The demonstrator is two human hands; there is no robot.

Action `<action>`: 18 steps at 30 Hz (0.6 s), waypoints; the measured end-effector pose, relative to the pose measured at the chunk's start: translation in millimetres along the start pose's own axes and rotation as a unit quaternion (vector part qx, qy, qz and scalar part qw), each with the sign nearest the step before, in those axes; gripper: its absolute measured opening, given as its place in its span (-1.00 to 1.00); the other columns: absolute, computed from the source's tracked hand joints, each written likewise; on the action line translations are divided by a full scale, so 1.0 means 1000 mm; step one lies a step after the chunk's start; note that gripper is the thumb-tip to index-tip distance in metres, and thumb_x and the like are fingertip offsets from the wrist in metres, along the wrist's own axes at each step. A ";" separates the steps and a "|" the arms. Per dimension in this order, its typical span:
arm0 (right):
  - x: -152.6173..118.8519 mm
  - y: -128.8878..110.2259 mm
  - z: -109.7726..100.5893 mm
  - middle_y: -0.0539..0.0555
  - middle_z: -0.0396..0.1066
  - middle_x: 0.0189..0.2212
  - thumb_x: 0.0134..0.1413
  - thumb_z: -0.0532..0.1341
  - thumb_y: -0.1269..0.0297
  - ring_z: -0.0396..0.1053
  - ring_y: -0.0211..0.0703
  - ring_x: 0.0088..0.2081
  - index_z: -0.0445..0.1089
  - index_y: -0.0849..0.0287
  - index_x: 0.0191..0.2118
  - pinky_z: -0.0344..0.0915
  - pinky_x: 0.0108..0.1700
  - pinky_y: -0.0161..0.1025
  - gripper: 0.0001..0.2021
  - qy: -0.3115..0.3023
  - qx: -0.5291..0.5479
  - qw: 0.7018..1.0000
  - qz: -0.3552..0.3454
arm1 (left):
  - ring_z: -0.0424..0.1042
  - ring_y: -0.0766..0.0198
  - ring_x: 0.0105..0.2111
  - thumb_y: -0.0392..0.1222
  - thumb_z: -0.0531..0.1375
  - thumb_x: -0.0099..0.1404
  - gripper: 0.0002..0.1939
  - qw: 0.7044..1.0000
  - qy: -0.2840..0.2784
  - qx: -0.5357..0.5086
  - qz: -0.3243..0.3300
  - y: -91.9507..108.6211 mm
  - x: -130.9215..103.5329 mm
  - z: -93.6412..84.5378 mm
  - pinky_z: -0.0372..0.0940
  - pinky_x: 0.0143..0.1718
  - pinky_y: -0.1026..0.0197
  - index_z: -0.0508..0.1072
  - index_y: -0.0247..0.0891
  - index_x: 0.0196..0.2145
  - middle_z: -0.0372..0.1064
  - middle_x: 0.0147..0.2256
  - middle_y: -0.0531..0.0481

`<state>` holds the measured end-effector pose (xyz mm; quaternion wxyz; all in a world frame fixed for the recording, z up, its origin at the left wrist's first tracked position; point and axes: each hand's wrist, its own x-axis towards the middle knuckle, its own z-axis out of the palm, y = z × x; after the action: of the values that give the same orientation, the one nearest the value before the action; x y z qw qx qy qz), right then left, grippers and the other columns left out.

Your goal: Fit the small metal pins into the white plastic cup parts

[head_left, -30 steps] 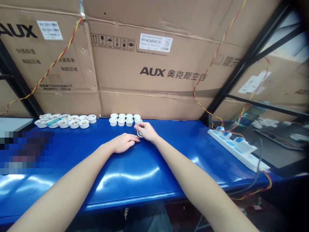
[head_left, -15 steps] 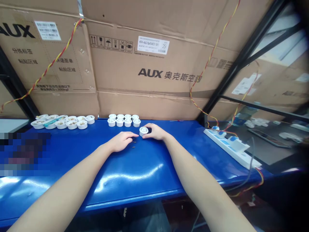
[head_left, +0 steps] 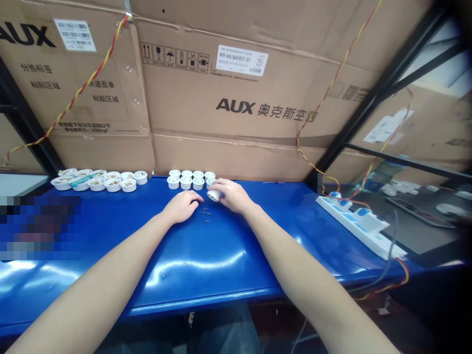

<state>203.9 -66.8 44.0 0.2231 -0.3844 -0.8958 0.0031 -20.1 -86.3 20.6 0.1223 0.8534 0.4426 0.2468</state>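
My right hand (head_left: 232, 195) grips a small white cup (head_left: 213, 195), tilted just above the blue table. Close to its left, my left hand (head_left: 182, 206) rests on the tabletop, its fingers curled together near the cup; whether they pinch anything is too small to tell. Several thin dark pins (head_left: 205, 213) lie loose on the table between and below the hands. Behind the hands stand two rows of white cups (head_left: 186, 183), the rightmost front one partly hidden by my right fingers.
More white cups with small parts (head_left: 112, 185) stand at the back left, a teal strip across some. A white power strip (head_left: 361, 223) lies on the right. Cardboard (head_left: 236, 128) walls the back of the blue table (head_left: 206, 270); twisted wires hang in front.
The cup in my right hand has tipped over to the left and moved slightly back. My left index finger, stretched out before, has drawn in. The view has shifted slightly.
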 end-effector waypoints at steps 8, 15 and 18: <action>-0.001 -0.002 0.001 -0.04 0.39 0.08 0.03 0.12 0.53 0.34 -0.12 0.07 0.48 -0.04 -0.02 0.22 0.11 -0.27 -0.56 -0.020 0.008 1.000 -0.003 | 0.38 0.14 0.05 -0.28 -0.02 0.28 -0.59 1.000 -0.013 -0.003 0.010 -0.001 -0.001 0.000 0.21 0.18 0.09 0.52 -0.20 -0.04 0.46 0.01 -0.01; -0.012 0.035 0.001 0.10 0.53 -0.17 -0.08 0.38 0.09 0.45 -0.03 -0.17 0.48 0.16 -0.08 0.30 -0.10 -0.22 -0.58 -0.039 0.051 0.990 0.125 | 0.18 0.19 0.25 -0.19 -0.03 0.35 -0.51 0.993 -0.107 -0.020 0.055 0.002 -0.004 -0.001 0.02 0.31 0.11 0.33 -0.16 0.20 0.22 0.24 0.06; -0.016 0.050 0.006 0.11 0.53 -0.20 -0.03 0.34 0.04 0.44 -0.02 -0.18 0.51 0.18 -0.22 0.28 -0.10 -0.21 -0.67 -0.030 0.028 0.986 0.164 | 0.13 0.18 0.28 -0.14 -0.06 0.38 -0.52 0.986 -0.148 -0.011 0.070 0.005 -0.005 -0.001 0.00 0.32 0.07 0.33 -0.13 0.20 0.20 0.26 0.06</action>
<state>245.4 -41.5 23.7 0.2030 -0.5195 -0.8265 0.0765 -19.5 -93.2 22.3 0.1781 0.9080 0.3558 0.1309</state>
